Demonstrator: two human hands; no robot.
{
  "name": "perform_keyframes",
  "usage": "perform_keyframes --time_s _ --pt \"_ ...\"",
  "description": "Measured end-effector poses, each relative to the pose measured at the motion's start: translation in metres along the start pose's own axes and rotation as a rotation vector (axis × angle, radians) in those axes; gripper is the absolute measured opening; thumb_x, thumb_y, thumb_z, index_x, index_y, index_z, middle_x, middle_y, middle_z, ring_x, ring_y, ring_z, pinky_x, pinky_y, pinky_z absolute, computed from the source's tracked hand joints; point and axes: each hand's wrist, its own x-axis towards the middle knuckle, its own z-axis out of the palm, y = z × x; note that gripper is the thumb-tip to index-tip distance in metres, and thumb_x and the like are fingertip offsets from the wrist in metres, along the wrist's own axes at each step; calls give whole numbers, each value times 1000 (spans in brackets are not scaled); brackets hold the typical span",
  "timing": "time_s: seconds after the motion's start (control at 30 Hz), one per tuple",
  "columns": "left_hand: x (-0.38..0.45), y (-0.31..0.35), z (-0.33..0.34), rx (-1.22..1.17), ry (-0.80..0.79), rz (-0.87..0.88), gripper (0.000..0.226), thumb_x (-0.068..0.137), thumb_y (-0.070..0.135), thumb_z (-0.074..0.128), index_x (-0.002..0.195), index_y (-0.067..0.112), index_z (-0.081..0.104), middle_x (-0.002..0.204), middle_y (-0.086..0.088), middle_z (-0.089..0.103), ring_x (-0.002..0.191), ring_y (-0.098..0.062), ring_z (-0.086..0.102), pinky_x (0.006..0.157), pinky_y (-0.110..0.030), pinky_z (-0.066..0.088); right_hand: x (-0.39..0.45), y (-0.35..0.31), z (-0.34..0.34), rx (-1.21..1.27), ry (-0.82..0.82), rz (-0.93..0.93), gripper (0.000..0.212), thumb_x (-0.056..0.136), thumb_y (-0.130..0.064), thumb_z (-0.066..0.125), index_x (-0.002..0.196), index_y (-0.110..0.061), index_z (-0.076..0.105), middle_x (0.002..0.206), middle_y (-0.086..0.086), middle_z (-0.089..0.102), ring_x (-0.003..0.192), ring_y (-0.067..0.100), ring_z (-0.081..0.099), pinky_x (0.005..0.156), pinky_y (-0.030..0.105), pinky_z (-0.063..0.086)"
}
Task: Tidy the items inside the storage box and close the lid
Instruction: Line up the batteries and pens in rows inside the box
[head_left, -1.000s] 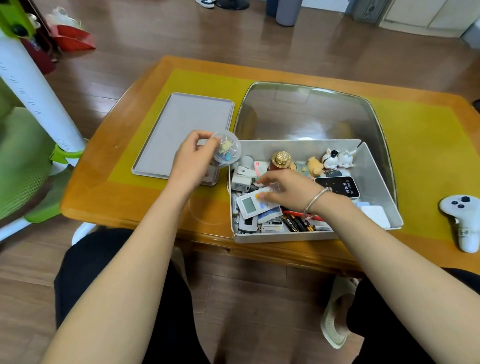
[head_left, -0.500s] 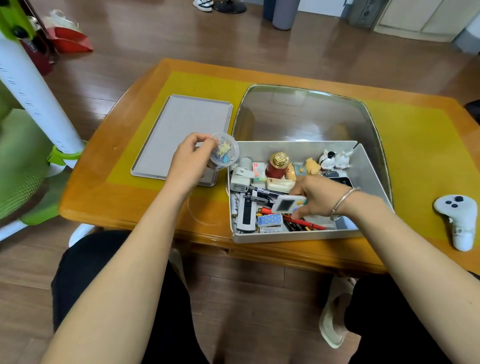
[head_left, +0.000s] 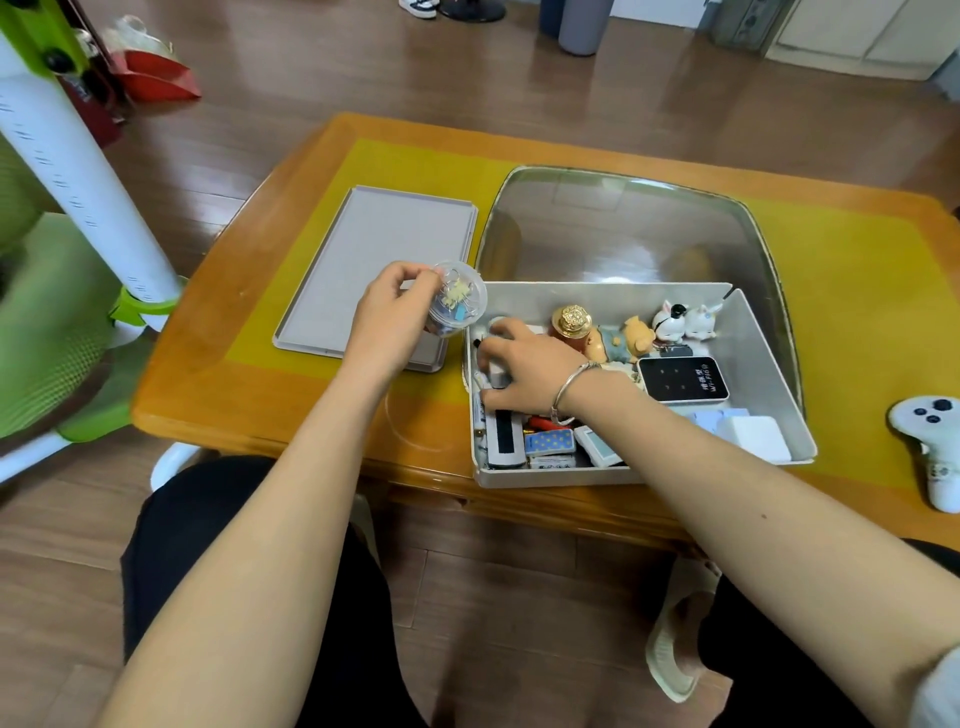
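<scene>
A grey storage box (head_left: 774, 364) stands open on the table, full of small items. Its flat grey lid (head_left: 379, 254) lies on the table to the left. My left hand (head_left: 389, 322) holds a small clear round container (head_left: 457, 301) of clips just left of the box's far left corner. My right hand (head_left: 524, 364) reaches into the box's left end, fingers curled around a small white and grey item (head_left: 498, 371). Also in the box are a gold-capped bottle (head_left: 571, 325), animal figurines (head_left: 675, 322), a black WiFi device (head_left: 683, 379), white blocks (head_left: 753, 436) and a blue starred pack (head_left: 550, 441).
A glass panel (head_left: 623, 234) is set in the yellow-topped wooden table (head_left: 857, 291) behind the box. A white controller (head_left: 930, 436) lies at the right edge. A green and white chair (head_left: 67, 260) stands to the left. My knees sit under the table's front edge.
My right hand has moved from the box's middle right to its left end and grips a small item there. The white thermometer-like device it held lies lower in the box. My left hand barely moved.
</scene>
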Motion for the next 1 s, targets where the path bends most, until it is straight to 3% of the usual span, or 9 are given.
perform_keyframes --time_s 0.07,0.13,0.2,0.33,0.5,0.7,0.77,0.9,1.0 --pt "0 0 0 0 -2 2 18 96 32 48 100 17 58 92 4 62 78 -11 62 42 -7 36 -3 -1 4 67 60 -5 28 75 -44 69 83 -20 57 131 3 39 98 24 56 83 34 47" --pt "0 0 0 6 -7 3 18 95 31 48 101 17 58 95 2 62 80 -12 61 42 -7 36 -10 2 6 137 127 16 17 78 -29 72 77 -20 58 122 1 45 97 24 56 81 31 45" --pt "0 0 0 1 -6 1 18 95 31 48 100 17 58 96 2 62 79 -11 61 42 -7 37 -19 7 7 221 199 34 15 81 -21 68 92 -21 58 116 1 51 102 23 55 87 34 45" --pt "-1 2 -1 -8 -6 -2 18 95 31 49 99 17 58 92 6 62 75 -8 61 42 -8 37 -49 16 -10 514 230 83 72 82 -16 69 141 -25 28 131 1 49 122 11 44 102 26 36" --pt "-1 2 0 -4 -7 -3 17 95 32 49 99 18 59 92 5 62 77 -9 61 42 -8 38 -90 46 -33 474 157 16 73 73 -9 77 136 -20 41 125 -10 48 117 6 45 93 0 25" --pt "-1 2 6 -12 -24 -8 18 95 30 49 101 16 58 93 2 62 77 -11 60 42 -8 37 -99 57 -45 308 10 63 61 72 -31 79 127 -24 53 118 -13 53 97 -12 44 79 1 29" --pt "-1 3 7 -7 -29 -8 18 95 30 49 102 16 58 94 2 62 78 -10 60 42 -7 37 -85 44 -42 324 68 53 53 77 -34 73 125 -23 55 119 -10 57 103 -1 50 81 2 30" --pt "0 2 8 3 -32 -14 18 95 31 49 101 16 58 98 0 62 80 -12 60 42 -7 37 -40 10 -21 206 -2 50 49 87 -36 61 130 -15 50 124 5 60 112 17 57 93 24 43" --pt "1 1 6 9 -21 -19 18 95 32 49 101 17 58 99 0 63 84 -14 61 42 -7 37 -12 -8 1 75 -63 106 46 89 -43 54 123 -12 50 113 12 64 101 26 60 82 35 50"
